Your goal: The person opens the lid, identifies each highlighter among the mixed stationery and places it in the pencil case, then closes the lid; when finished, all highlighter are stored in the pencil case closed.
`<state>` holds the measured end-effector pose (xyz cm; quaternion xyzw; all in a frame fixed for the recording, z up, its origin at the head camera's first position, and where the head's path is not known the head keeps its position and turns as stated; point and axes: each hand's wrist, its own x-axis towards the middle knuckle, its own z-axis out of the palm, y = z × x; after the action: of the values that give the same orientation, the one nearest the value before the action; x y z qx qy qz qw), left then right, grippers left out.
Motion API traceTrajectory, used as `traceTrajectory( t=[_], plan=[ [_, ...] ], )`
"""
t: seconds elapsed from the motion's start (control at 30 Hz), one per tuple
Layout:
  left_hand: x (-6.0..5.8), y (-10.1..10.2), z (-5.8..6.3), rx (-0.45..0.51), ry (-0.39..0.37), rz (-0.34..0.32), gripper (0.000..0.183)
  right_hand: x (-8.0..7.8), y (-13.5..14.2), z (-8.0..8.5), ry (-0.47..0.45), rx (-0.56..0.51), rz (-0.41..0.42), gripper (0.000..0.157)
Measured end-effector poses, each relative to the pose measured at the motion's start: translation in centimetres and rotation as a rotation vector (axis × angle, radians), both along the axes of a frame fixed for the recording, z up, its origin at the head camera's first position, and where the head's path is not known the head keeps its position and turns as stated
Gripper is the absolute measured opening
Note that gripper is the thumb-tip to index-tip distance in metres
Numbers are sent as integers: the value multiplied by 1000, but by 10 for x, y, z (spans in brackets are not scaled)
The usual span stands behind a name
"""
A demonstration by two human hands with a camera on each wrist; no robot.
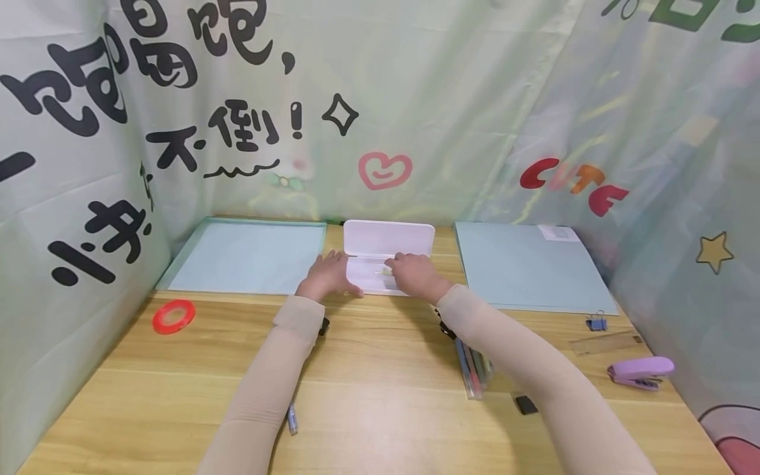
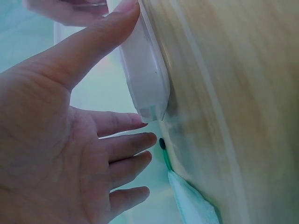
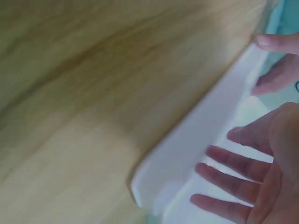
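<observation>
A white pencil case [image 1: 388,239] lies at the back middle of the table, its lid raised toward the wall. My left hand [image 1: 330,274] is at the case's left end. Its thumb [image 2: 119,21] touches the front wall, and the other fingers are spread and nearly straight around the end. Over the right part of the tray is my right hand [image 1: 415,274], palm down, with fingers slightly bent and nothing between them in the right wrist view. A small pale yellowish item [image 1: 386,271] shows inside the tray beside the right fingertips.
Pale blue folders flank the case, one left [image 1: 249,257] and one right [image 1: 528,267]. Red ring of tape [image 1: 159,318] lies left, a pen [image 1: 292,419] by the left sleeve. On the right are pens [image 1: 472,373], a black block [image 1: 526,404], binder clip [image 1: 596,324], ruler [image 1: 605,343] and purple stapler [image 1: 641,371].
</observation>
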<state>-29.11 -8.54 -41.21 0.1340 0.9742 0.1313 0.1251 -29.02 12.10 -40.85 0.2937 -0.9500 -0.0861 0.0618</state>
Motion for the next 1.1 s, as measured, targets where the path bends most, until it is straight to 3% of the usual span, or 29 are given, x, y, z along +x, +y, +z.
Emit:
traceTrajectory(
  t=[0.13, 0.33, 0.43, 0.5, 0.67, 0.9, 1.1],
  plan=[
    [2, 2, 1, 7, -11, 3, 103, 15, 13, 13, 25, -29, -36, 23],
    [5, 4, 1, 18, -3, -4, 103, 47, 38, 33, -15, 63, -248, 42],
    [6, 3, 2, 29, 5, -6, 101, 63, 47, 39, -85, 94, -304, 36],
    [5, 3, 2, 35, 8, -4, 100, 72, 52, 41, -165, 139, -305, 27],
    [5, 3, 3, 37, 4, -4, 99, 89, 59, 41, -334, 230, -272, 31],
    [6, 3, 4, 36, 1, -4, 99, 100, 65, 27, -343, 202, -230, 25],
    [7, 3, 5, 27, -1, -8, 100, 105, 69, 31, -353, 191, -274, 25]
  ],
)
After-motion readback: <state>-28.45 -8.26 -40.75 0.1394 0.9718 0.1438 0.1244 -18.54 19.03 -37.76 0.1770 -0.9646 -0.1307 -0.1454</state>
